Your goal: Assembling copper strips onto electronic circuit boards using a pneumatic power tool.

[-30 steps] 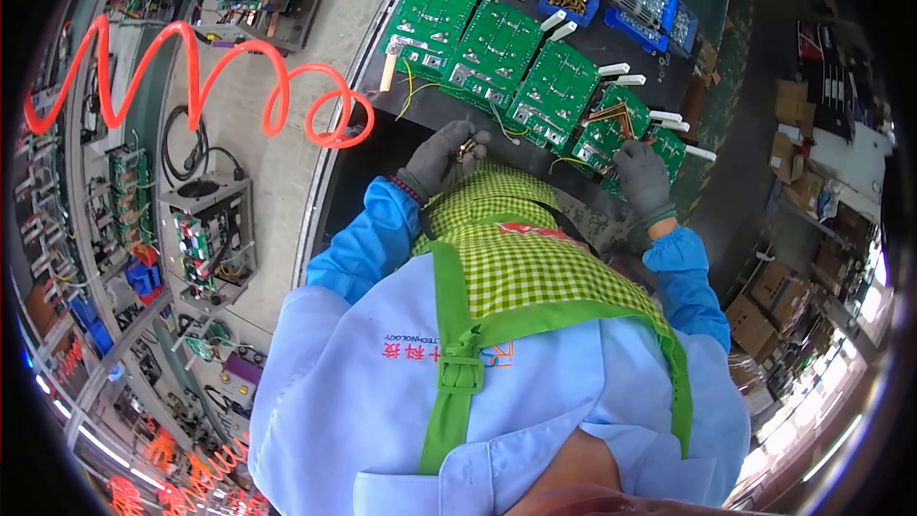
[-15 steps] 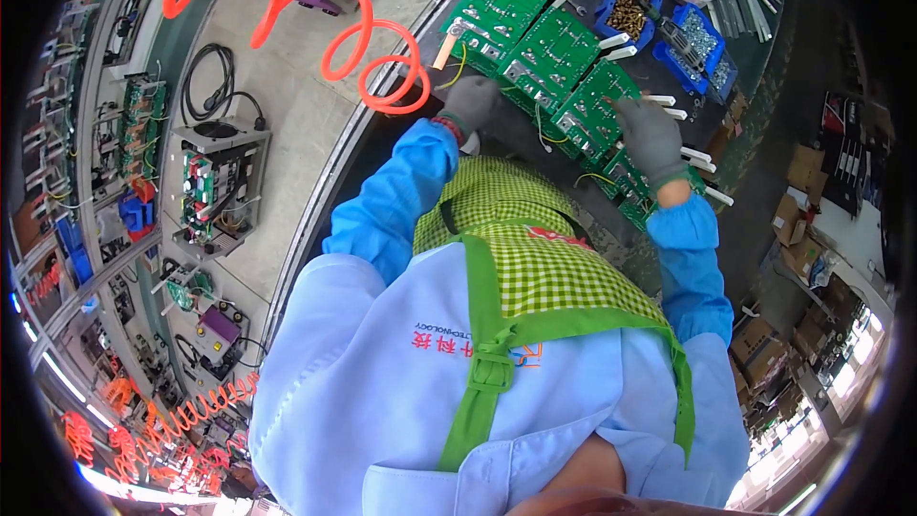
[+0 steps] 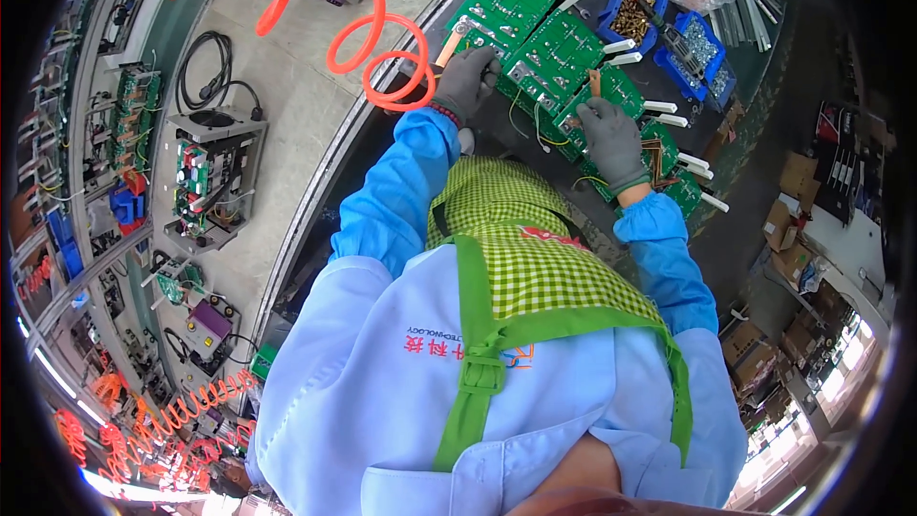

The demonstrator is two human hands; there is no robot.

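A row of green circuit boards with silver metal pads and white posts along the far side lies on the dark bench. My left hand, in a grey glove, is at the near edge of the leftmost board. Its fingers are curled, hiding anything in them. Beside it a flat copper strip sticks out from that board's left corner. My right hand, also gloved, is over the boards farther right. Its fingers are closed at the lower end of another copper strip. More copper strips lie on a board beside the right wrist.
Blue bins hold brass-coloured parts and silver screws. A power screwdriver lies across them. An orange coiled hose hangs near my left hand. Metal bars lie far right. Left stands an opened device.
My left hand has moved up onto the leftmost board's edge. The right hand has shifted left and nearer, with a copper strip now showing at its fingers; copper strips are uncovered beside its wrist.
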